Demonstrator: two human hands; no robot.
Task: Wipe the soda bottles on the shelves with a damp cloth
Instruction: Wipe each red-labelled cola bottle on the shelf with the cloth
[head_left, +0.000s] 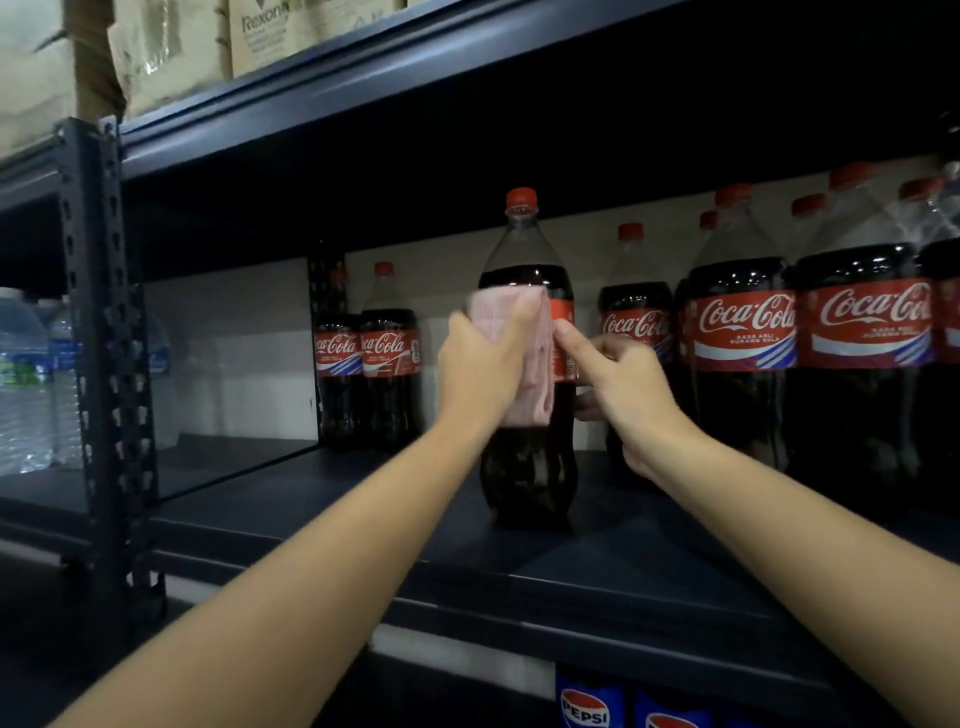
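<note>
A large cola bottle (527, 457) with a red cap stands alone near the front of the dark shelf (597, 566). My left hand (480, 364) holds a pink cloth (524, 353) flat against the bottle's label area. My right hand (618, 384) grips the bottle's right side, thumb along the red label and fingers curled round behind. More cola bottles (743, 332) stand in a row to the right, and two more cola bottles (387, 353) stand at the back left.
Clear water bottles (31, 384) fill the neighbouring bay at left, past a perforated upright post (104, 332). Cardboard boxes (260, 31) sit on the top shelf. Blue Pepsi bottles (587, 701) show on the shelf below.
</note>
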